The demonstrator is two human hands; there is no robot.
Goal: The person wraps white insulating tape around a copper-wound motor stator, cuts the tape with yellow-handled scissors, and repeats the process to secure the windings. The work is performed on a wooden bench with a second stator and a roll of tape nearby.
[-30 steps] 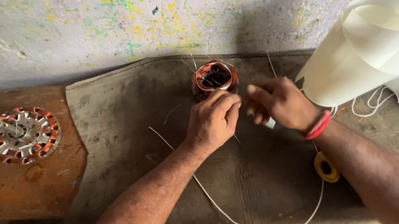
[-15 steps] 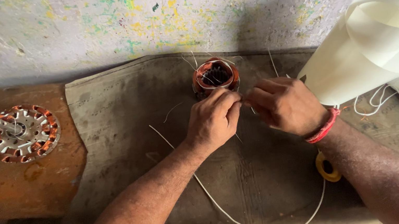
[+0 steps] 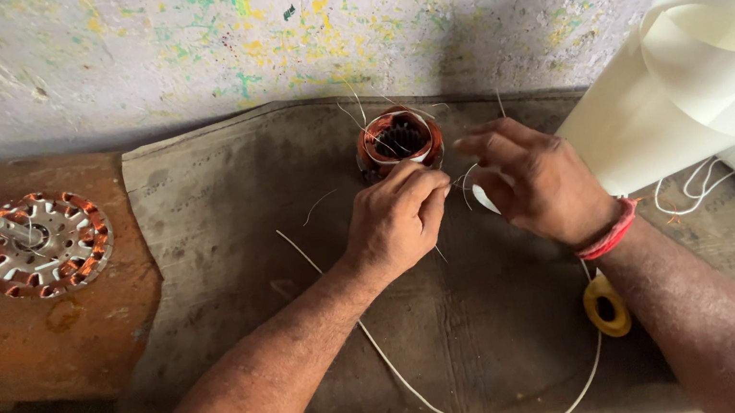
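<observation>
Left hand (image 3: 399, 221) is pinching fine wire leads beside the small round copper-wound stator (image 3: 398, 141), fingers clenched. Right hand (image 3: 538, 181) is gripping a thin white sleeve. Best to be keeping the leads taut, I judge, with the stator resting steady.

wound stator (image 3: 398, 140) on mat (image 3: 224, 218) by wall, both hands just before it, second stator (image 3: 42, 243) far left, paper roll (image 3: 680, 92) right, tape ring (image 3: 606, 305) near right forearm

A copper-wound metal stator (image 3: 399, 139) with a dull sheen is set on matt, coarse woven cloth (image 3: 224, 218), beside worn rough wood (image 3: 10, 347), a second coppery metal stator (image 3: 42, 243), a smooth matt cream paper roll (image 3: 689, 81), a glossy yellow plastic ring (image 3: 606, 305) and a paint-flecked rough wall (image 3: 263, 28).
</observation>
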